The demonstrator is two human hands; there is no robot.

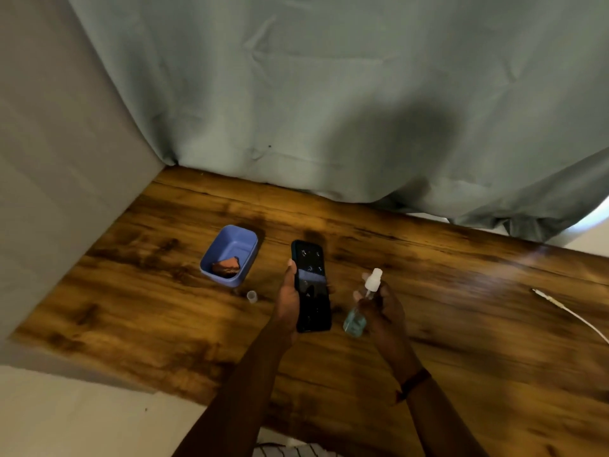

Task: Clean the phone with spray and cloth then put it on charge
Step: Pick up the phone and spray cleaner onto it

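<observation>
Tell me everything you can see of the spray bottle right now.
The spray bottle is small, with a clear body that looks like plastic, holding pale blue-green liquid, and a white pump nozzle on top. Its cap is off. The right hand grips it around the neck and upper body, tilted with the nozzle toward the far side of the table. It hangs just right of the phone, apart from it.

bench (428, 291): wood grain, dark-streaked brown, smooth with a soft sheen
curtain (329, 94): grey-green cloth, matt, creased
phone (311, 285): black, glossy glass face with reflections
bottle (355, 319): clear bluish plastic, white plastic sprayer
tub (217, 249): blue plastic, smooth, matt
cloth (226, 267): reddish-brown fabric, crumpled, matt
cap (252, 296): clear plastic
cable (573, 316): white, smooth
</observation>
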